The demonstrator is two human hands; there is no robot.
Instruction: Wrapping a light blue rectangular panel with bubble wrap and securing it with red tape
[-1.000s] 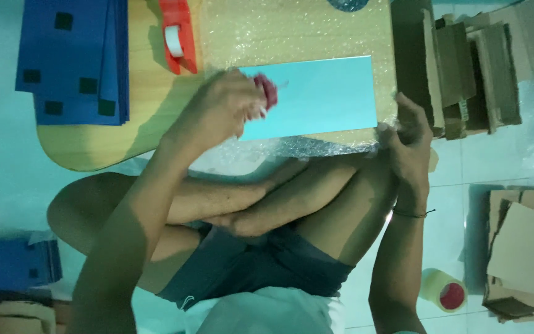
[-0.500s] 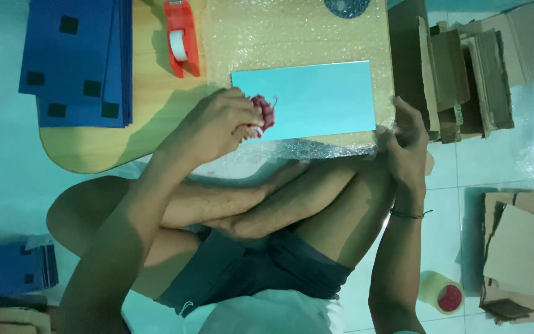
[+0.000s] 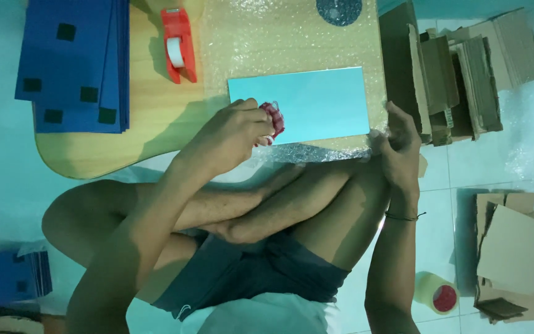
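A flat light blue rectangle sheet (image 3: 307,102) lies on a layer of clear bubble wrap (image 3: 279,37) on the low wooden bench (image 3: 143,133). All places here are told from this sheet.

The left hand (image 3: 233,133) is at the sheet's near left corner. Its grip is pinched shut on a small red thing (image 3: 273,117), which sits over the sheet's left edge. It is too small to tell what the red thing is.

The right hand (image 3: 400,145) is at the sheet's near right corner. Its fingers are curled around the edge of the bubble wrap there, where the wrap hangs off the bench. The grip looks closed on the wrap.

To the left of the sheet, past a bare bit of bench, stands a red tape holder with a white roll (image 3: 178,43). Further left lies a pile of dark blue flat boards with black squares (image 3: 72,68). Beyond the sheet's far right corner is a dark round disc (image 3: 339,9), partly cut off at the top.

To the right of the sheet, off the bench, brown cardboard pieces (image 3: 458,74) are stacked. More brown cardboard (image 3: 517,256) lies on the floor nearer the person, on the right, with a pale roll of tape with a red middle (image 3: 435,292) beside it.

The person sits with legs crossed under the near edge of the sheet.
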